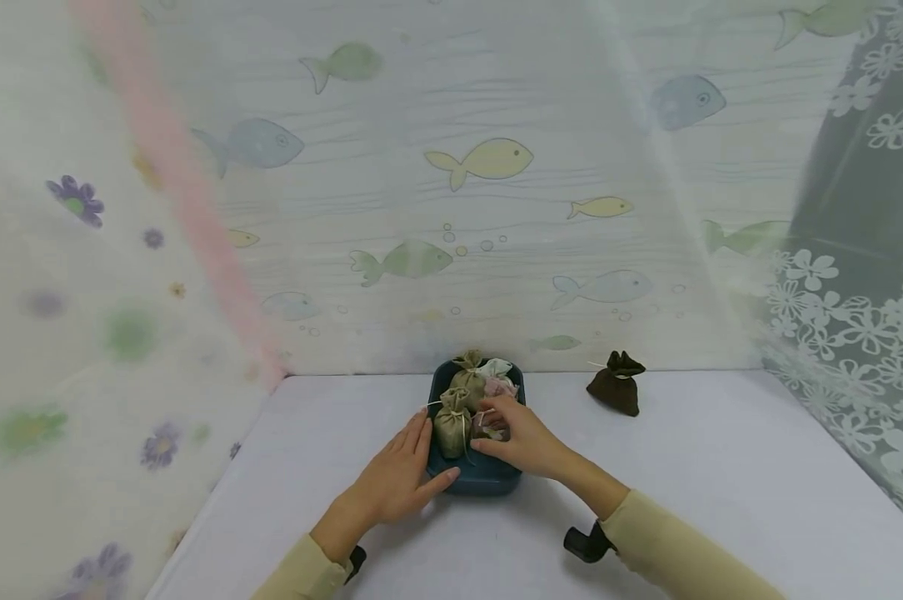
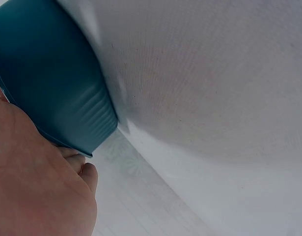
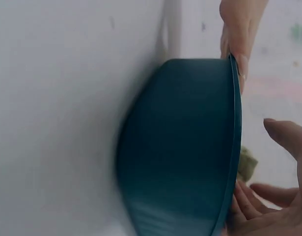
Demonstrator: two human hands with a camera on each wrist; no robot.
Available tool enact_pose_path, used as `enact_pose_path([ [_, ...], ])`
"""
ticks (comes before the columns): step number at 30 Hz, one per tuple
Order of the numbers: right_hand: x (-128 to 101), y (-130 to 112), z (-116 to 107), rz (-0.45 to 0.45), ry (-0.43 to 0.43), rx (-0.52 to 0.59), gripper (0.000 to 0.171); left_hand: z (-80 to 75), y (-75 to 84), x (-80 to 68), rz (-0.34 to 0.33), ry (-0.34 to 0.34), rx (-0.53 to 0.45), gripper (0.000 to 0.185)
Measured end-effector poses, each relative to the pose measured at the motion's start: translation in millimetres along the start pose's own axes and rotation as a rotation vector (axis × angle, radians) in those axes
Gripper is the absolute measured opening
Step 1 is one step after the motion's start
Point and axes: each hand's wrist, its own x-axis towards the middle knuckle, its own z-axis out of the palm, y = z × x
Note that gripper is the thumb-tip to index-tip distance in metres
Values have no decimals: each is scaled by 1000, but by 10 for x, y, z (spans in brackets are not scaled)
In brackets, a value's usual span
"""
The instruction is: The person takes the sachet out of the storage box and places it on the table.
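In the head view, a dark teal plastic basin (image 1: 489, 482) sits on the white table with several small drawstring pouches inside. My left hand (image 1: 394, 479) rests along its left side, fingers straight, thumb at the near rim. My right hand (image 1: 522, 437) reaches in from the right, around a mauve pouch (image 1: 496, 427), with thumb and fingers apart. Beside that lies an olive-green pouch (image 1: 452, 429); a second olive pouch (image 1: 468, 379), a pink pouch (image 1: 501, 387) and a white pouch (image 1: 495, 367) are behind. In the right wrist view the basin's wall hides the mauve pouch.
A dark brown pouch (image 1: 615, 387) with a tied neck stands on the white tabletop (image 1: 691, 467) to the basin's right. Behind the table hangs a fish-print curtain (image 1: 481, 250). Flowered sheeting (image 1: 84, 358) is on the left, and lacy white flowers cover the right side.
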Motion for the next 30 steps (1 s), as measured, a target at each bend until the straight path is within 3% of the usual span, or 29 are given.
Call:
enact_pose_path([
  [8, 178, -39, 160, 85, 34, 21, 66, 32, -16, 8, 4, 12, 23, 103],
  [20, 359, 2, 307, 67, 88, -35, 63, 17, -11, 9, -2, 3, 3, 103],
  [23, 377, 6, 333, 71, 111, -96, 53, 13, -5, 12, 0, 11, 7, 102],
  [30, 389, 24, 383, 23, 124, -147, 12, 25, -5, 0, 12, 22, 11, 101],
])
